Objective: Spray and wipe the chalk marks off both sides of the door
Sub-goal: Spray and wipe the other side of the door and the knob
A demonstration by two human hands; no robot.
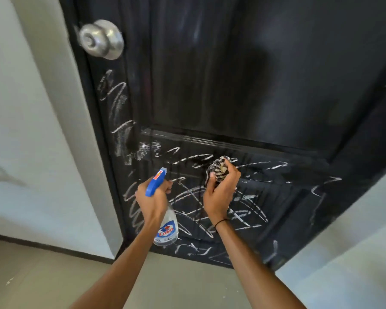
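Chalk marks (196, 204) covered the lower half of the black door (243, 74) that filled the centre and right of the frame as I watched from the head camera. White scribbles ran down the door's left edge from just under the silver knob (101, 39) at upper left, and thickened across the lower panel near the bottom centre. Wet streaks ran down through the scribbles in the middle of that panel. The left hand (152, 201), at lower centre, gripped the neck of a clear spray bottle (166, 228), fingers curled round it and the forefinger at the trigger, with the blue nozzle head (155, 181) aimed at the door. The bottle's label read "Colin". Just to its right, the right hand (218, 192) clutched a balled striped cloth (218, 169), fingers closed round it, the cloth close against the panel; I could not tell whether it touched the surface. A thin black band (221, 222) circled the right wrist. Pale wall (31, 130) showed at left, and beige floor (176, 284) along the bottom.
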